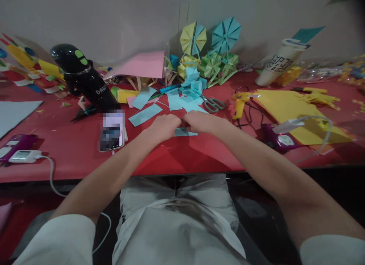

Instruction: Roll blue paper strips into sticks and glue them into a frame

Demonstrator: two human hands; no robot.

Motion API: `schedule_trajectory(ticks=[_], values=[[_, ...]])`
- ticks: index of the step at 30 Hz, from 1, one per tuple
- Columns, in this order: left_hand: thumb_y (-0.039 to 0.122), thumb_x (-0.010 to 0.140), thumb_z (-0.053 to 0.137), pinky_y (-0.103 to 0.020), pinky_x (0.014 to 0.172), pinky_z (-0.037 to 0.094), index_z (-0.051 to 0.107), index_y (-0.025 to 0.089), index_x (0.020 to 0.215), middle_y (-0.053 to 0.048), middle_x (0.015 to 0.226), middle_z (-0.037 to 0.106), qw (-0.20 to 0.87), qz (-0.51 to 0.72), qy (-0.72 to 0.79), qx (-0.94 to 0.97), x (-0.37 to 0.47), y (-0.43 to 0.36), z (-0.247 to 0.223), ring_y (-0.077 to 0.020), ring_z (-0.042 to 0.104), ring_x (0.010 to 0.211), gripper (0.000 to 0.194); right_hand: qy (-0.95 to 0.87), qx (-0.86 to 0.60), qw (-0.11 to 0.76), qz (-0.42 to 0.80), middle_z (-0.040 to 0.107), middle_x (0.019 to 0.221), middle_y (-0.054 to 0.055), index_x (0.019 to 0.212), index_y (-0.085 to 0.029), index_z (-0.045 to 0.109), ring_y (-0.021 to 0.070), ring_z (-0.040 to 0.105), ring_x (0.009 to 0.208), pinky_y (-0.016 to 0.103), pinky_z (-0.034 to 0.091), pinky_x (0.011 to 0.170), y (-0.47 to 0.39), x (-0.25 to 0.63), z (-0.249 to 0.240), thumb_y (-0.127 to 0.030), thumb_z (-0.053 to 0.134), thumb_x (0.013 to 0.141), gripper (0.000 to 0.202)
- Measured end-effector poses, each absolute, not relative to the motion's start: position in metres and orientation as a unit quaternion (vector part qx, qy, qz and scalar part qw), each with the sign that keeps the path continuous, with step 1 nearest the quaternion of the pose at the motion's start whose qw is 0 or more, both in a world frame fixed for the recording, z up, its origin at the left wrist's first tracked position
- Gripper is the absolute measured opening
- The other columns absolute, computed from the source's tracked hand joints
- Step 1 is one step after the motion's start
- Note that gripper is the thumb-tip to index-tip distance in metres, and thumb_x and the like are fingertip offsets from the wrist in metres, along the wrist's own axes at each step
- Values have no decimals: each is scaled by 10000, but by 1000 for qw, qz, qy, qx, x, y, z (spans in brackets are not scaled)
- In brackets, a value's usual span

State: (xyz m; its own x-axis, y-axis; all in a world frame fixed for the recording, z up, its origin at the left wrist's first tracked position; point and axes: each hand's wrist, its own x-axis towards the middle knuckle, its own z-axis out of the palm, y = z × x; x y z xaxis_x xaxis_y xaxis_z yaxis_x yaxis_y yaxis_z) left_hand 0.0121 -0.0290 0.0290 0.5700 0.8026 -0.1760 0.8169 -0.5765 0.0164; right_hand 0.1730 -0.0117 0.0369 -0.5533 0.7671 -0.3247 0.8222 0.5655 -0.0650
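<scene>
Both hands meet over the red table, knuckles up and fingers curled. My left hand (167, 126) is closed at one end of a small blue paper strip (186, 132). At the strip's other side my right hand (201, 120) is closed too, almost touching the left. The strip's near edge shows below the hands; the fingertips and the rest of it are hidden. Just beyond lie loose blue paper pieces (146, 115), a heap of folded blue paper (194, 84) and grey-handled scissors (213, 104).
A phone (111, 131) and black bottle (92, 82) stand left. To the right are a yellow glue gun (240, 104), yellow paper sheets (285, 109) and a purple power strip (281, 137) with a cable. Folded paper wheels (226, 35) lean at the wall beside a white cup (278, 63).
</scene>
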Motion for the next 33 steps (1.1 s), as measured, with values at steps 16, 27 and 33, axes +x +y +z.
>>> schedule_trajectory(ticks=[16, 27, 33], values=[[17, 947, 395, -349, 803, 538, 669, 102, 1176, -171, 1122, 665, -7, -81, 484, 871, 22, -58, 25, -293, 654, 1093, 367, 867, 496, 51, -12, 664, 1154, 176, 1160, -99, 655, 263, 602, 1091, 316, 429, 782, -52, 173, 18, -83, 381, 996, 320], [79, 1001, 344, -329, 742, 547, 692, 115, 1125, -175, 1180, 618, -2, -57, 533, 844, 26, -67, 15, -295, 609, 1124, 371, 845, 533, 38, -11, 606, 1251, 187, 1144, -110, 679, 277, 539, 1163, 313, 480, 712, -67, 167, 2, -86, 372, 994, 342], [95, 999, 364, -310, 723, 549, 683, 138, 1126, -164, 1205, 600, 1, -23, 546, 838, 25, -71, 5, -279, 592, 1125, 347, 836, 547, 23, -32, 611, 1295, 185, 1219, -108, 646, 285, 550, 1203, 328, 534, 755, -72, 162, 3, -78, 340, 995, 381]])
